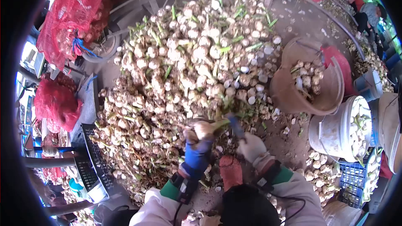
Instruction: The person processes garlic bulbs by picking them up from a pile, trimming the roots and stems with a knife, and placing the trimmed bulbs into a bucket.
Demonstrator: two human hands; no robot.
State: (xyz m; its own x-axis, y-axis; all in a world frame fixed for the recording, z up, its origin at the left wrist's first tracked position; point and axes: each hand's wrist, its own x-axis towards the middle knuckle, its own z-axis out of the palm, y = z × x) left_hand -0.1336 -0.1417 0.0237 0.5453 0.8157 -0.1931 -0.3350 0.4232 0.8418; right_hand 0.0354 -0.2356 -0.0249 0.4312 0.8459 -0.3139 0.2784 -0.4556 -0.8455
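1. Two hands in view, both closed. Left hand (197,134), blue covering over its back and wrist, grips a garlic bulb (204,129); green stem (220,123) points off to the right side of the view.
2. Right hand (252,147), pale glove, is wrapped round a short cutting tool (237,126). Its blue-grey upper part is by the stem end; motion blur, so we can't tell if they touch.
3. We place the held bulb low centre, over the near edge of a big garlic heap (167,71), stems and roots mixed in.
4. Right of the heap: brown tub (287,90), ragged rim, some bulbs inside. Just beside it, nearer us, a white bucket (334,136) filled with pale trimmed pieces, lying or tilted, can't tell.
5. Blue plastic crate (351,180) next to that bucket, loose bulbs (319,169) on its left.
6. Left side: black crate (90,152) against the heap, red mesh sacks (71,10) beyond.
7. We log a red textured item (231,171) between the forearms, plus people (369,14) bending, far upper right.
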